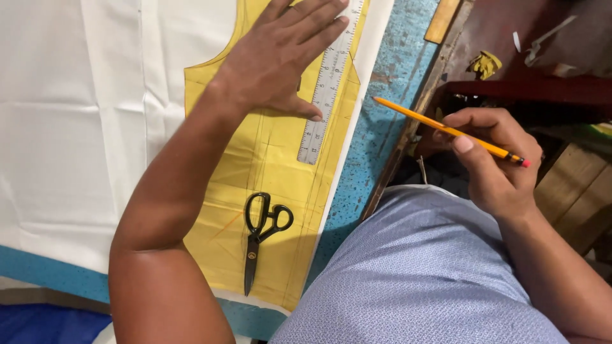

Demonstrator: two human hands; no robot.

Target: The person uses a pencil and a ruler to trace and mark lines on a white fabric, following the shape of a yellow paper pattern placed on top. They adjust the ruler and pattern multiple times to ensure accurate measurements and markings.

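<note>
A sheet of white cloth [76, 127] covers the left part of the blue tabletop [389, 83], creased in a few straight lines. On top of it, further right, lies a yellow cloth piece [274, 185] cut with a curved edge at its upper left, and faint lines run along its length. The left hand [280, 57] lies flat on this yellow piece, palm down, its fingers [319, 28] spread apart and stretched out; the fingertips rest on a metal ruler [326, 89] and the thumb tip touches the ruler's edge lower down, so the hand presses rather than grips. The ruler lies lengthwise along the right side of the yellow piece, near its edge. Below the hand, a pair of black scissors [258, 239] rests closed on the yellow cloth, handles toward the ruler and blades pointing toward the person, apart from both hands. Right of the cloth is a bare strip of blue tabletop and its worn wooden edge. Beyond that edge, the right hand [491, 159] is held above the person's lap, its fingers closed around a yellow pencil [446, 130], whose point aims back toward the tabletop and whose pink eraser end sticks out to the right.
</note>
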